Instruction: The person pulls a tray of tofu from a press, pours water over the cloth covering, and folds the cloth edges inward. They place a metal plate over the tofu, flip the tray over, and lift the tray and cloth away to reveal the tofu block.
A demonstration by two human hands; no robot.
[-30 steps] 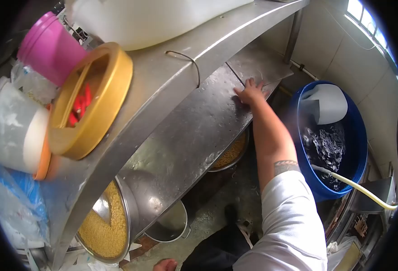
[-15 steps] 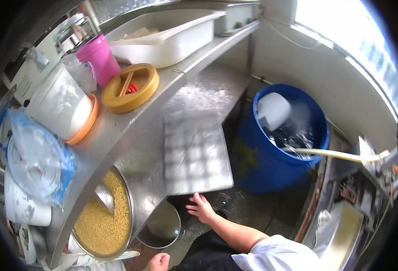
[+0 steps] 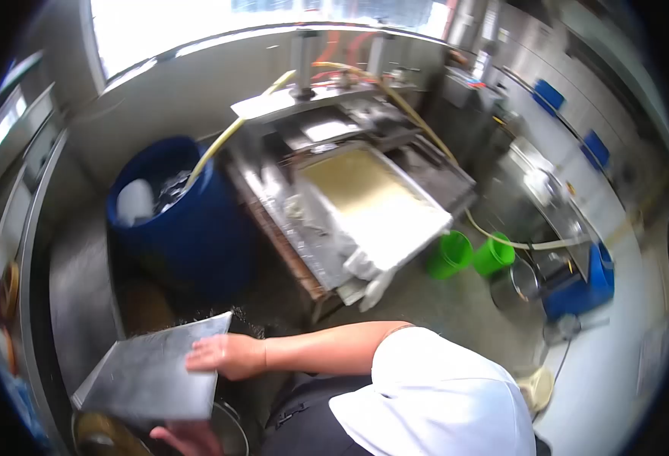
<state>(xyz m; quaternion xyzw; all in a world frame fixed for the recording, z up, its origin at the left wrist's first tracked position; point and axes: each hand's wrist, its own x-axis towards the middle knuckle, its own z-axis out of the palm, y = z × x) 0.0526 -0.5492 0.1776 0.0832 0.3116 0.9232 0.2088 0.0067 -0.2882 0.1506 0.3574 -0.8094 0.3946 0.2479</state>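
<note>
A flat grey metal sheet with thin raised edges lies tilted at the lower left, by the end of the steel table. My right hand reaches across to its right edge, fingers over the top face, thumb hidden. Just below the sheet's near edge is my left hand, blurred and partly covered, a digit stretched out to the left. Under it shows the rim of a metal pot.
A blue barrel with water and a white container stands beyond the sheet. A pale hose runs into it. Right of it is a steel bench with a tray of yellowish contents. Green buckets stand on the floor.
My view has swung right, bringing the bench and buckets in. My right hand, apart from the sheet before, is now on its edge. My left hand has come close under the sheet.
</note>
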